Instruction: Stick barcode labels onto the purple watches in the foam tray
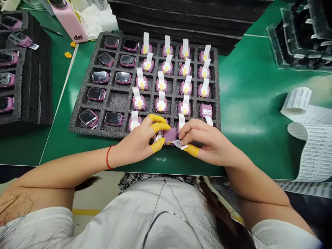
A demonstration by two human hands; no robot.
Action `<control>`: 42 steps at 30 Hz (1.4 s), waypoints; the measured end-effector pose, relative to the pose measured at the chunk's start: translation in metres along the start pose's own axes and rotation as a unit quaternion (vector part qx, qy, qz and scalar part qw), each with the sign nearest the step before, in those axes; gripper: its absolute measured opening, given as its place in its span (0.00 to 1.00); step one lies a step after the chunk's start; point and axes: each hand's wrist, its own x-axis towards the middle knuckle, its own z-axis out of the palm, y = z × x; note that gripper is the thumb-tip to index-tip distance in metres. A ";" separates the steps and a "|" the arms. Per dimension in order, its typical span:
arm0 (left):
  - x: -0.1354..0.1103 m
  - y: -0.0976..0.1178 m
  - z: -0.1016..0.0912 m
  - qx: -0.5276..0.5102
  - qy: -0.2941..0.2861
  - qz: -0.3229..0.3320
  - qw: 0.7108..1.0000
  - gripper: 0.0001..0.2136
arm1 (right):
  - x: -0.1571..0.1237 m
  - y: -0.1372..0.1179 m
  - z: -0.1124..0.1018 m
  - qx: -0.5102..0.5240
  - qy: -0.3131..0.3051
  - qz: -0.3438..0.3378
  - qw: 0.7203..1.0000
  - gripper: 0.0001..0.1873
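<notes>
Over the near edge of a black foam tray point(85, 86), my left hand point(145, 136) grips a purple watch case point(170, 135) with its yellow-capped fingers. My right hand point(204, 140) pinches a small white printed label point(178, 143) against the right side of that case. Its thumb wears a yellow finger cot. In the tray's pockets, several purple watches lie back up with white strips, such as this watch point(187, 85). On the left, others lie screen up, like this dark-screened watch point(101, 76). Part of the held case is hidden by my fingers.
A second foam tray point(31, 79) with watches stands at the left. A pink box point(71, 22) and white tissue point(95, 17) are behind. Stacked black foam point(178, 20) rises at the back. Label rolls point(315, 148) and clear plastic trays point(293, 41) are right. Clear film point(159, 159) lies in front.
</notes>
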 end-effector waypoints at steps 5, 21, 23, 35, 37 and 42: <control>-0.002 -0.001 0.009 0.052 0.041 0.082 0.994 0.08 | -0.003 -0.002 0.010 -0.104 0.040 -0.087 0.990 0.07; 0.001 -0.007 0.013 0.038 0.064 0.104 0.992 0.06 | -0.004 0.004 0.014 -0.106 0.017 -0.058 0.993 0.06; 0.000 -0.007 0.014 0.044 0.066 0.100 0.992 0.06 | -0.004 0.004 0.015 -0.089 0.022 -0.038 0.995 0.06; 0.001 -0.008 0.014 0.055 0.075 0.119 0.989 0.06 | -0.006 0.003 0.015 -0.086 -0.027 -0.041 0.995 0.08; 0.001 -0.008 0.014 0.055 0.081 0.127 0.987 0.05 | -0.006 0.003 0.016 -0.090 -0.024 -0.044 0.995 0.08; 0.002 -0.006 0.014 0.053 0.086 0.137 0.985 0.04 | -0.005 0.002 0.017 -0.100 -0.013 -0.055 0.993 0.07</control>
